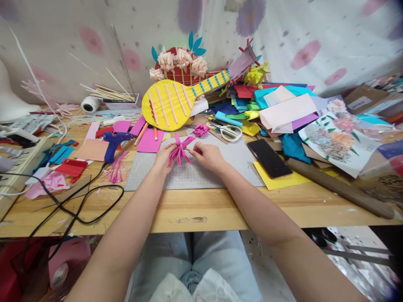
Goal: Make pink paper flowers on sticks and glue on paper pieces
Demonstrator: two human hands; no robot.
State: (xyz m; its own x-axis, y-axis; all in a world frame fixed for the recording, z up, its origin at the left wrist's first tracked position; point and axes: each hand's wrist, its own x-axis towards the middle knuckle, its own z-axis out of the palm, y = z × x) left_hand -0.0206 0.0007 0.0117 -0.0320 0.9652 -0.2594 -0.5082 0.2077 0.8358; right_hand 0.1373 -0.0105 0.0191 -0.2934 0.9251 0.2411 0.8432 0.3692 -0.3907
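Flaring paper flower (178,156): magenta, pleated, held up over a grey mat (220,176).
Left hand (165,159): grip pinching the flower's left side.
Right hand (207,157): fingers bunched at the flower's right edge; cannot tell what this grip pinches.
Behind: magenta rosette (200,130), white-handled scissors (238,136), yellow paper lute (162,111).
Worktop (233,216): blue glue gun (111,150) left, black phone (269,158) right.

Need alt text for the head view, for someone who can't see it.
A person's left hand holds a magenta folded-paper piece above a grey mat, the right hand close beside it. Behind is a yellow stringed instrument; a blue glue gun is at left, a black phone at right.
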